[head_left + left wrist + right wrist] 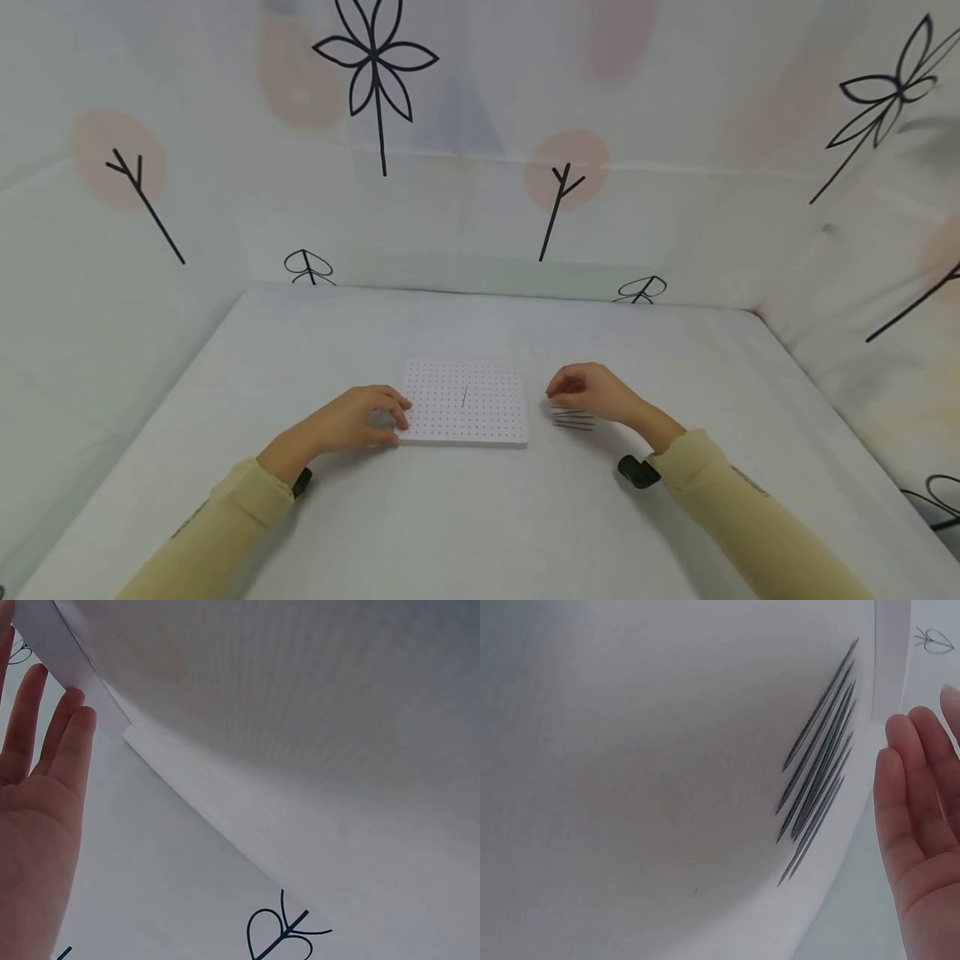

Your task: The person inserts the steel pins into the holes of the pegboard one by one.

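The left hand (371,414), fingers spread and lightly bent, touches the left edge of a flat white square board with rows of holes (495,421), a lone thin dark stick (464,397) at its middle. The right hand (597,390) hovers beside slim dark pointed sticks (824,769), outer fingers together; whether it pinches one, I cannot tell.
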Demonstrator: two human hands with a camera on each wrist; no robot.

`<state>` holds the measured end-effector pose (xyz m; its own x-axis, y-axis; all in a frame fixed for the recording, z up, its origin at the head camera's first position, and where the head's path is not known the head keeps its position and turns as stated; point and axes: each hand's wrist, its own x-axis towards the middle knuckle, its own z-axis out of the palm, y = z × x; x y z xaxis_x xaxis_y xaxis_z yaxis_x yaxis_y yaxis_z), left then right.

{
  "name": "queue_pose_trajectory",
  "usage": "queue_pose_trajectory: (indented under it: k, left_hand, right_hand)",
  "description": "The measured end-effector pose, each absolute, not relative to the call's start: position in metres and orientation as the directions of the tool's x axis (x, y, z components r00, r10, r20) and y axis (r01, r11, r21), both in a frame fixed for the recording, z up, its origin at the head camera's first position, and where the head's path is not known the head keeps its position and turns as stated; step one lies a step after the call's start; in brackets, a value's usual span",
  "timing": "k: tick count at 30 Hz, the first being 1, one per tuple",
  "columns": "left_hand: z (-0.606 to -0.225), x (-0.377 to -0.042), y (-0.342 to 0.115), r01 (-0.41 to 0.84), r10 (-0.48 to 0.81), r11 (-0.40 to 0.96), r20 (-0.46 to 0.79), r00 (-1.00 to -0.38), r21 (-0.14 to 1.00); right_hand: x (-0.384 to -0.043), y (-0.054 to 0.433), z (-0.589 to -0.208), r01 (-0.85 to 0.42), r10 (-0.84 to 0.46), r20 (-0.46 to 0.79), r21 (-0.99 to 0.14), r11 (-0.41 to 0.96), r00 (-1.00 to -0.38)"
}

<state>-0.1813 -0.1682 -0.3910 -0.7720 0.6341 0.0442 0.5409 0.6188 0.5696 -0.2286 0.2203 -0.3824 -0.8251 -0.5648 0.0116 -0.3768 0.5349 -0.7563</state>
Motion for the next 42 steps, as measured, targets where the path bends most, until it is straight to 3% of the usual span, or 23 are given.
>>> queue_pose_trajectory:
  k: [13, 42]
  left_hand:
    - [-0.394, -0.181, -0.17, 0.555, 0.642, 0.609, 0.06, -0.765, 0.567]
    - [-0.392, -0.182, -0.169, 0.549, 0.637, 0.609, 0.059, -0.768, 0.573]
  right_hand:
    - [-0.235, 0.232, -0.39, -0.341, -0.494, -0.016, -0.706, 0.621, -0.869]
    - [-0.262, 0.246, -0.397, -0.364, -0.459, -0.018, -0.582, 0.727, -0.888]
